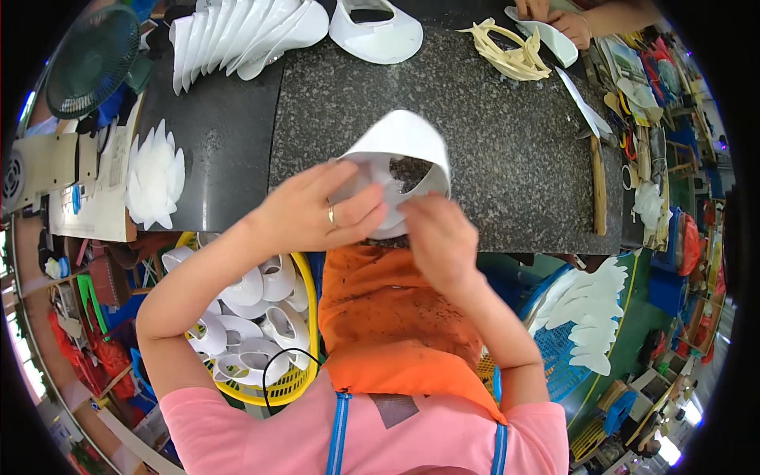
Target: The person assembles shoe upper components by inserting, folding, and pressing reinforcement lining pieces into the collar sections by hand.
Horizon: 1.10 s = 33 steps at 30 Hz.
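Observation:
A white shoe upper (408, 134) is held up at the near edge of the dark stone tabletop, its rounded toe pointing away from me and its opening showing a bit of the speckled stone. My left hand (321, 207), a ring on one finger, is closed on the upper's left side with the fingers reaching inside. At the right rim, my right hand (439, 237) has its fingers pressed together on the edge. That hand is slightly blurred, and its fingertips are partly hidden.
Stacked white uppers (245, 36) and one white upper (376, 36) lie at the far side. White pieces (154, 176) are fanned out at left. Another person's hands (566, 25) hold a white piece. Yellow basket (310, 324) and blue basket (558, 356) flank my orange apron.

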{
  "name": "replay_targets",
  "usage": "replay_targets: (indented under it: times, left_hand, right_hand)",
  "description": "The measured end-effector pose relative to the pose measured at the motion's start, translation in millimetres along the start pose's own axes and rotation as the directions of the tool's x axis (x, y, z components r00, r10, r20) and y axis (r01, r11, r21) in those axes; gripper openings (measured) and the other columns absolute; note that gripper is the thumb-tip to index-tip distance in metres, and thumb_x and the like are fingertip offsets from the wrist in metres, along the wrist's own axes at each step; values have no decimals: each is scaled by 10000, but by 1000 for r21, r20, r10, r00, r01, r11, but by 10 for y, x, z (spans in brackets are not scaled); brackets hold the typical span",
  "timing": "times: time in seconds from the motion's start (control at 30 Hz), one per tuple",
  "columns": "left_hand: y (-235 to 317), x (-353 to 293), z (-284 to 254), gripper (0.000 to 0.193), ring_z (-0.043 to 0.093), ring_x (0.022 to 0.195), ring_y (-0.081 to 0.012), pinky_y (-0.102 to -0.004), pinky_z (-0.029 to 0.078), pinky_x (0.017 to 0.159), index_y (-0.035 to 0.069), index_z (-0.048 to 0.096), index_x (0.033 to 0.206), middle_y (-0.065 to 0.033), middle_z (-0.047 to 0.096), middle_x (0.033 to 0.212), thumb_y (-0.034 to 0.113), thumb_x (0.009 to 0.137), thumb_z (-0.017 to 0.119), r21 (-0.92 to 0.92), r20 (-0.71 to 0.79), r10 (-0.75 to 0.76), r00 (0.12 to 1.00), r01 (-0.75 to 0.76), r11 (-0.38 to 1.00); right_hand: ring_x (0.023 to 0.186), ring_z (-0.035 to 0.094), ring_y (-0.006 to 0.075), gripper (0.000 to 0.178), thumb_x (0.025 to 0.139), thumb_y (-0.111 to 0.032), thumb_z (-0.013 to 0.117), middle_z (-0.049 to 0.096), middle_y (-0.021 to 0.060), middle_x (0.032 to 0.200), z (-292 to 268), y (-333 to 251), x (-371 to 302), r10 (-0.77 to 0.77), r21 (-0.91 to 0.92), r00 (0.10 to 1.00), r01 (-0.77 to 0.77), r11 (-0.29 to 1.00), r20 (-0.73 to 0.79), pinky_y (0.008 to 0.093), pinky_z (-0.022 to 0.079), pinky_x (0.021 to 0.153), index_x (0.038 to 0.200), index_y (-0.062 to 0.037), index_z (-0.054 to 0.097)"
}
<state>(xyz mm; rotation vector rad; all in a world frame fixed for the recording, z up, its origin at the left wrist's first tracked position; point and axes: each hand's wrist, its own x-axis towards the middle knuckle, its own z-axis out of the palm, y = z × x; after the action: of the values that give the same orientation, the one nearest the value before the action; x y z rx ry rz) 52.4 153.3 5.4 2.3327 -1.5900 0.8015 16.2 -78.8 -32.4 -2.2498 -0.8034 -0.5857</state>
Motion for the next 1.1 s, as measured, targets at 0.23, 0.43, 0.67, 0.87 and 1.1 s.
replay_targets:
  times: [0.23, 0.43, 0.67, 0.87, 1.1]
  left_hand:
    - [203, 122, 176, 377, 566, 1038, -276, -346, 507, 829, 31, 603, 1068, -95, 550, 1015, 152, 714, 642, -164, 86, -33, 996, 47, 985]
    - [397, 151, 306, 468, 542, 1046, -250, -355, 475, 848, -17, 620, 1133, -101, 557, 1154, 152, 697, 623, -7, 193, -49, 980, 52, 999]
    - [606, 173, 277, 462, 538, 1039, -256, -367, 456, 867, -13, 627, 1121, -101, 562, 1154, 187, 705, 623, -5, 307, -221, 926, 234, 972]
    - [591, 217, 241, 398, 533, 1077, -279, -425, 446, 902, 33, 656, 1097, -107, 560, 1129, 187, 730, 653, 33, 232, -231, 945, 230, 973]
    - [646, 69, 310, 343, 536, 1081, -325, -481, 470, 922, 24, 657, 1044, -118, 544, 1165, 166, 732, 665, -57, 151, -304, 941, 316, 947]
  right_hand:
    - [767, 611, 319, 87, 809, -11, 611, 605, 123, 873, -397, 255, 400, 173, 180, 944, -228, 957, 281, 376, 488, 643, 895, -20, 602]
    - [688, 571, 337, 67, 816, -70, 615, 554, 118, 808, -340, 267, 396, 72, 80, 970, -93, 992, 232, 413, 493, 627, 816, -18, 574]
    - [775, 617, 327, 81, 809, -13, 618, 606, 120, 886, -304, 209, 333, 332, 282, 925, -373, 884, 182, 381, 508, 651, 887, -31, 607]
    - [856, 630, 311, 176, 755, 40, 631, 638, 109, 944, -304, 163, 91, 181, 207, 963, -223, 953, 202, 381, 534, 761, 919, -25, 636]
    - [952, 644, 282, 263, 705, 59, 639, 668, 88, 1006, -215, 72, 3, 142, 143, 982, -160, 977, 127, 413, 526, 899, 943, -38, 693]
